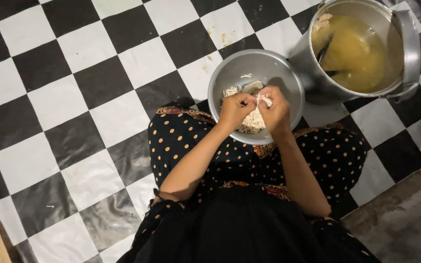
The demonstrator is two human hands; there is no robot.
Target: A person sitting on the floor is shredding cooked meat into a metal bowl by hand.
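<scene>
Both my hands working over metal bowl (230, 73) on my lap: left hand (235, 109) and right hand (275, 111) pinching white meat piece (265, 100), fingers clenched, pulling apart so shreds (252, 122) are dropping in. Soup pot (361, 44) sitting near.

Checkered floor mat (74, 97) lies open to the left — the tall pot (317, 78) touches the bowl (230, 73) on the right.

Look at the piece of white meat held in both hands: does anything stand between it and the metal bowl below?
Nothing visible does. The left hand and right hand pinch the white meat directly over the metal bowl, above the shredded pile. The pot of broth stands apart.
</scene>
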